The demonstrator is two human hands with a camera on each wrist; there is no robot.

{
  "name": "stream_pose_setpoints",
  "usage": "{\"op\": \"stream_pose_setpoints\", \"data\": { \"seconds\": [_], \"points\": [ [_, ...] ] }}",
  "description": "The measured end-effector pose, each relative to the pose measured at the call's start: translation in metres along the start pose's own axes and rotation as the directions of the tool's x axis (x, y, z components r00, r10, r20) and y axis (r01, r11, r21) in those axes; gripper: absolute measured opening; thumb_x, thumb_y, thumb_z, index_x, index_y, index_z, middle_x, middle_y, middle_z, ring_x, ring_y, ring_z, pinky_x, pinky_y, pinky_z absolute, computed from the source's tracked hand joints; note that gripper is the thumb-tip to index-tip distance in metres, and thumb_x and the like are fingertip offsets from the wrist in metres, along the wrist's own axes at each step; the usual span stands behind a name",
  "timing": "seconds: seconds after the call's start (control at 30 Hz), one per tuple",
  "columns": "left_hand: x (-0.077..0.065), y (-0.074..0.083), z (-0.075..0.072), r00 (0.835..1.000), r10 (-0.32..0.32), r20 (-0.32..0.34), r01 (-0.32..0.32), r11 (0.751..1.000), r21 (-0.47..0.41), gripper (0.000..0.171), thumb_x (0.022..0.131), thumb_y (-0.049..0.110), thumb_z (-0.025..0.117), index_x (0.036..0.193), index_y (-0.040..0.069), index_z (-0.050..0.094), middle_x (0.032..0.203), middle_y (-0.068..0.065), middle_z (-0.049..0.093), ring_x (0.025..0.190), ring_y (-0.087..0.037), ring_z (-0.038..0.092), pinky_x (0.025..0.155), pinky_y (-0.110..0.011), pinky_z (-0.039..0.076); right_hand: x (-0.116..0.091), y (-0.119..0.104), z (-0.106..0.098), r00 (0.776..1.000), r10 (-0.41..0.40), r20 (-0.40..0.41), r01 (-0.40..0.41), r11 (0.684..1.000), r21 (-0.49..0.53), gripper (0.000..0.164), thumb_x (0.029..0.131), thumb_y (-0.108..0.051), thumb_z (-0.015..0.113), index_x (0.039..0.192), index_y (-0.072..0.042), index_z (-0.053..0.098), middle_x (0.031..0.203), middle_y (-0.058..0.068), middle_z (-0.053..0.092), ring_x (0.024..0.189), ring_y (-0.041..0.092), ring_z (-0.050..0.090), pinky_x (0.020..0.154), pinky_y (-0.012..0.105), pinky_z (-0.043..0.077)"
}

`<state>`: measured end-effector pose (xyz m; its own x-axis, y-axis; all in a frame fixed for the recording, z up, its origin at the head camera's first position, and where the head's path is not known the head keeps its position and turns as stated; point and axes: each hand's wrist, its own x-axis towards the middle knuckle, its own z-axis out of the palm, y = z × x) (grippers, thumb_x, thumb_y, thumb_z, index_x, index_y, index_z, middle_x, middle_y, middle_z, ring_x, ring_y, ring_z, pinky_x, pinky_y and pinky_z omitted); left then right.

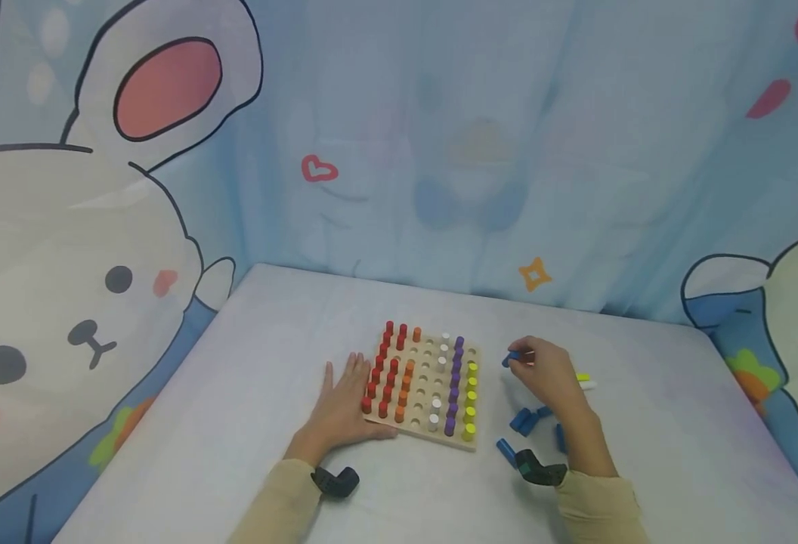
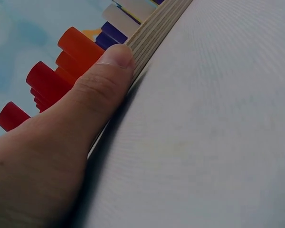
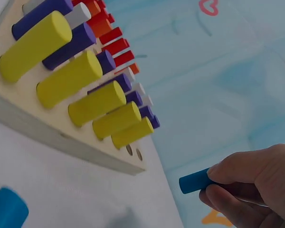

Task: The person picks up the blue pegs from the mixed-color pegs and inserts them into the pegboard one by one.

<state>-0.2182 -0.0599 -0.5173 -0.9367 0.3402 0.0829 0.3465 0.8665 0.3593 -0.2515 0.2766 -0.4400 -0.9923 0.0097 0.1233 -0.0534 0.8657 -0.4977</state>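
Your right hand [image 1: 546, 372] pinches a blue peg [image 3: 192, 182] between thumb and fingers, just past the board's right side. From that hand, the board [image 1: 423, 428] lies toward 9 o'clock, dipping to 8, with a gap between peg and wood. The empty holes [image 3: 129, 149] at the far end of the row of yellow pegs [image 1: 471, 383] sit at about 9 o'clock from the peg, making your right hand the nearer one to them.

Mind the axis: seen from your head, the peg runs from 2 to 8 o'clock, its free end aimed at 8, whereas the pegs in the board stand upright. You can't tell its exact tilt from here.

Your left hand [image 1: 343, 412] is spread wide, fingers at the board's 9 o'clock side, thumb pressed to its near edge. Loose blue pegs [image 1: 524, 421] lie around 6 to 7 o'clock from your right hand.
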Motion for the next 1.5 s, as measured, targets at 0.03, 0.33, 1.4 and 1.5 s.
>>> {"op": "stream_pose_setpoints", "data": {
  "seconds": [0.03, 0.33, 1.4, 1.5],
  "points": [
    [0.001, 0.000, 0.000, 1.000, 0.003, 0.005, -0.003, 1.000, 0.009, 0.127, 0.061, 0.087, 0.055, 0.153, 0.008, 0.014, 0.160, -0.011, 0.014, 0.149, -0.023, 0.005, 0.119, -0.057, -0.003, 0.001, -0.003, -0.001, 1.000, 0.003, 0.005, -0.003, 1.000, 0.012, 0.023, 0.087, -0.012, 0.065, 0.108, -0.003, 0.062, 0.107, 0.018, 0.065, 0.101, 0.034, 0.062, 0.081, 0.046, 0.056],
    [0.005, -0.006, -0.002, 0.998, 0.013, 0.057, -0.012, 1.000, -0.008, 0.131, 0.059, 0.088, 0.055, 0.153, 0.008, 0.011, 0.161, -0.008, 0.008, 0.149, -0.020, 0.001, 0.119, -0.054, -0.005, 0.014, -0.032, -0.004, 0.999, -0.047, 0.015, 0.046, 0.998, 0.030, 0.022, 0.088, -0.010, 0.064, 0.109, -0.003, 0.064, 0.109, 0.018, 0.067, 0.101, 0.033, 0.066, 0.081, 0.043, 0.058],
    [0.008, -0.006, -0.004, 0.998, 0.019, 0.052, -0.018, 1.000, -0.023, 0.127, 0.061, 0.086, 0.056, 0.153, 0.010, 0.014, 0.161, -0.007, 0.010, 0.149, -0.019, 0.003, 0.120, -0.052, -0.005, 0.025, -0.047, 0.007, 0.997, -0.073, 0.034, 0.073, 0.997, -0.012, 0.024, 0.088, -0.011, 0.064, 0.111, -0.004, 0.067, 0.107, 0.016, 0.066, 0.097, 0.028, 0.064, 0.086, 0.042, 0.056],
    [0.008, -0.005, -0.002, 0.998, 0.014, 0.053, -0.013, 0.999, -0.033, 0.126, 0.061, 0.085, 0.058, 0.153, 0.010, 0.015, 0.160, -0.007, 0.012, 0.149, -0.020, 0.004, 0.120, -0.052, -0.004, 0.023, -0.048, 0.010, 0.996, -0.085, 0.030, 0.086, 0.996, -0.013, 0.024, 0.089, -0.011, 0.064, 0.112, -0.005, 0.068, 0.107, 0.015, 0.066, 0.097, 0.027, 0.064, 0.086, 0.042, 0.056]
  ]
}}
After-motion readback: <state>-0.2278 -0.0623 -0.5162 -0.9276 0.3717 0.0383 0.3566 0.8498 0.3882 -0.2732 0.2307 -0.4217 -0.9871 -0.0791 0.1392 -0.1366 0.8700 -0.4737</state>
